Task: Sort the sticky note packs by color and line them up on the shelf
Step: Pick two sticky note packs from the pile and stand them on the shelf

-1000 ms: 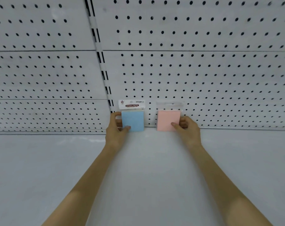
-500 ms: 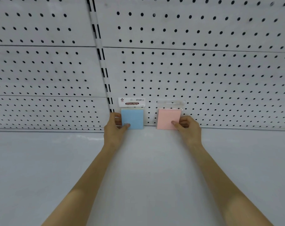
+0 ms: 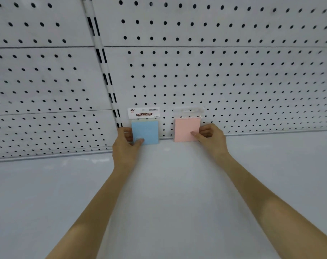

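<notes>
Upright, blue pack (image 3: pixel 146 130) (left hand (image 3: pixel 124 146) gripping) stands apart from right-hand (image 3: pixel 211 139)-gripped pink pack (image 3: pixel 186 128).

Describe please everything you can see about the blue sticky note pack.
The blue sticky note pack is a square pale-blue pad in a clear wrapper, topped by a white header card printed "STICKY NOTE". A paler strip shows between card and pad. It stands upright on the shelf, against the pegboard back wall, just right of the slotted upright. The left hand grips its left edge, thumb on the front lower corner. It stands apart from the pink pack, not touching it.
</notes>
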